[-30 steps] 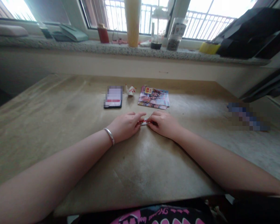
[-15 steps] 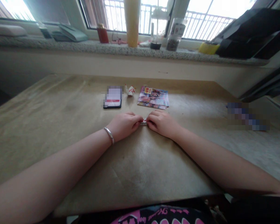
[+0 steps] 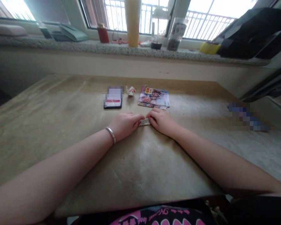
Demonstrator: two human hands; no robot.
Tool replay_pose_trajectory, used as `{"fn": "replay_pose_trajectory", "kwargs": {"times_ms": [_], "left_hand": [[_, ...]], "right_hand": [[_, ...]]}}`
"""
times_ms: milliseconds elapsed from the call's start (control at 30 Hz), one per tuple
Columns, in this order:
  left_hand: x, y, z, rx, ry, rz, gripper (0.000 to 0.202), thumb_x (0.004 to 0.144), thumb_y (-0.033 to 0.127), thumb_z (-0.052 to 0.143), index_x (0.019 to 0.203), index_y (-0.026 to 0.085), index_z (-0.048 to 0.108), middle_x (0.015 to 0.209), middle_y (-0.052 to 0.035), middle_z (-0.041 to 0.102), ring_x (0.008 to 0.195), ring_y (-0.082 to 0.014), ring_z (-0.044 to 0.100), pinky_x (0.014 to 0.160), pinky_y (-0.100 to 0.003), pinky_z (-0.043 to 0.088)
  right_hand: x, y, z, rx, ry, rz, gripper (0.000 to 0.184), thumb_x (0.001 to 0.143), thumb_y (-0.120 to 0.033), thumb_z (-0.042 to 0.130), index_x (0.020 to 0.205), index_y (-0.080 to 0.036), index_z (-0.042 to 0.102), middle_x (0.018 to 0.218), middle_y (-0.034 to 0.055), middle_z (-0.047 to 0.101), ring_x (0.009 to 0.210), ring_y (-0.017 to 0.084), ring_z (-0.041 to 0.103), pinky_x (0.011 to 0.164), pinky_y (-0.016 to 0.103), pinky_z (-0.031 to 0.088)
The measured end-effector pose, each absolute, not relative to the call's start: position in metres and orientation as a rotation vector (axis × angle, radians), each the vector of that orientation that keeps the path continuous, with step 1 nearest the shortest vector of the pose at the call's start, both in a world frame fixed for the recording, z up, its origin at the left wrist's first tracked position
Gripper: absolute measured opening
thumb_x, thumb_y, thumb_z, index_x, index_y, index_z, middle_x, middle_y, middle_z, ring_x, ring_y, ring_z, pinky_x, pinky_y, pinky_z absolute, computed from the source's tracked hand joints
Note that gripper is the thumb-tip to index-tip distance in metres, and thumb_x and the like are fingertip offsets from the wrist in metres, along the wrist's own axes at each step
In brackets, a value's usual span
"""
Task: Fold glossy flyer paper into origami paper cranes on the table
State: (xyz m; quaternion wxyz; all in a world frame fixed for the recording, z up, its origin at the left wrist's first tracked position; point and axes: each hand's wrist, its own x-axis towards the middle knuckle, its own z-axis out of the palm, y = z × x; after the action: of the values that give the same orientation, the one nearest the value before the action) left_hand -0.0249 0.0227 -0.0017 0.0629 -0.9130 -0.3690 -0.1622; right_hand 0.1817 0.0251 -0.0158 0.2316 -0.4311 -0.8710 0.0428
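Paper (image 3: 144, 122) spans the small gap between the two hands, low over the near-middle of the counter (image 3: 135, 168). It shows as a short, narrow strip, off-white, with faint darker marks across its face that are too small to read, and a touch of red at its left end. The strip slants slightly, its right end a little higher in view than its left. Both ends run under fingers, so its full length is hidden, and whether it is folded in layers I cannot tell.

The left hand (image 3: 125, 125), a silver bracelet (image 3: 111, 134) at its wrist, pinches the left end between thumb and curled fingers. The right hand (image 3: 162, 121) grips the other end, its fingers bent over.

Beyond the hands lie a phone (image 3: 113, 100) with its screen blurred out, a crumpled white wrapper (image 3: 131, 91) with red print, and a stack of colourful leaflets (image 3: 154, 97) just past the right hand.
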Motion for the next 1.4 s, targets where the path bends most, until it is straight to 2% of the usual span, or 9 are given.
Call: {"fn": "replay_pose_trajectory", "kwargs": {"times_ms": [267, 700, 1033, 1267, 1400], "left_hand": [[-0.024, 0.027, -0.009, -2.827, -1.029, -0.543, 0.020, 0.088, 0.019, 0.050, 0.097, 0.019, 0.067, 0.089, -0.0047, 0.069, 0.080, -0.0177, 0.062, 0.072, -0.028, 0.047], [-0.023, 0.030, -0.012, -2.879, -1.040, -0.590, 0.018, 0.088, 0.017, 0.049, 0.096, 0.014, 0.065, 0.090, -0.0081, 0.066, 0.086, -0.0199, 0.058, 0.081, -0.033, 0.048], [-0.024, 0.030, -0.008, -2.893, -1.083, -0.635, 0.015, 0.082, 0.013, 0.054, 0.094, 0.015, 0.063, 0.086, -0.0057, 0.066, 0.084, -0.0183, 0.060, 0.079, -0.030, 0.048], [-0.024, 0.028, -0.007, -2.930, -1.098, -0.711, 0.015, 0.080, 0.010, 0.054, 0.092, 0.015, 0.061, 0.084, -0.0041, 0.063, 0.080, -0.0156, 0.058, 0.073, -0.026, 0.047], [-0.024, 0.028, -0.009, -2.935, -1.130, -0.751, 0.014, 0.081, 0.014, 0.056, 0.094, 0.015, 0.060, 0.082, -0.0026, 0.062, 0.076, -0.0141, 0.058, 0.070, -0.024, 0.047]], "right_hand": [[0.180, 0.026, -0.017, -1.291, -2.287, 0.216, 0.014, 0.085, -0.016, 0.053, 0.086, -0.016, 0.066, 0.085, 0.0066, 0.064, 0.082, 0.017, 0.057, 0.076, 0.029, 0.044], [0.188, 0.032, -0.022, -1.162, -2.303, 0.182, 0.014, 0.084, -0.023, 0.061, 0.088, -0.015, 0.072, 0.088, 0.0085, 0.067, 0.086, 0.018, 0.059, 0.081, 0.030, 0.045], [0.187, 0.026, -0.018, -1.196, -2.341, 0.139, 0.011, 0.083, -0.026, 0.062, 0.086, -0.017, 0.068, 0.084, 0.0057, 0.065, 0.082, 0.017, 0.056, 0.078, 0.030, 0.043], [0.187, 0.021, -0.016, -1.116, -2.341, 0.142, 0.010, 0.081, -0.022, 0.063, 0.088, -0.017, 0.069, 0.084, 0.0062, 0.064, 0.079, 0.016, 0.057, 0.074, 0.027, 0.044], [0.185, 0.018, -0.014, -1.101, -2.336, 0.139, 0.008, 0.081, -0.023, 0.065, 0.085, -0.017, 0.068, 0.079, 0.0035, 0.063, 0.074, 0.014, 0.056, 0.070, 0.025, 0.042]]}}
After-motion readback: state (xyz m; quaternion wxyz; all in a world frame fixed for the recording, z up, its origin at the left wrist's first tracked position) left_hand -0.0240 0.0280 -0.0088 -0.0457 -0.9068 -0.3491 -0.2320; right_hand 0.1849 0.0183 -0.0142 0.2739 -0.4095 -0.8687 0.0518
